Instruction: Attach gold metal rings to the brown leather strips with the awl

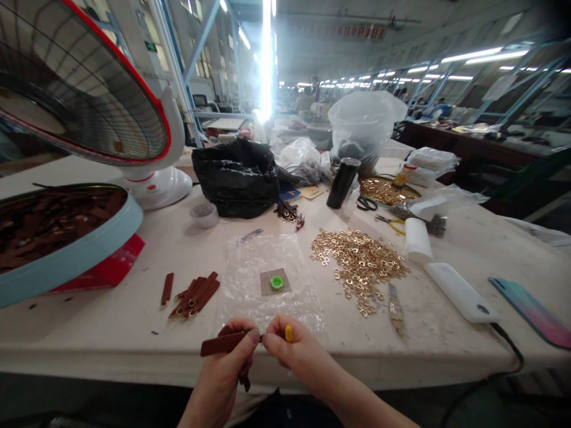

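My left hand [234,356] is closed around brown leather strips [223,344], one sticking out to the left and another hanging below. Close beside it, my right hand [289,345] is pinched at the strip's end and also grips a thin tool with a yellow end [288,333]; most of that tool is hidden. Just beyond the hands, a small green cup [276,282] stands on a grey-brown square [266,285] over a clear plastic sheet [241,261]. More leather strips with gold rings [196,295] lie to the left. Loose gold D-rings [361,261] are heaped to the right.
At left, a round tray of brown strips [80,249] stands before a fan [158,187]. A black plastic bag [236,184], a black cylinder [342,183] and a tray of gold pieces [388,190] sit farther back. A white power bank [461,294] and phone [530,309] lie right.
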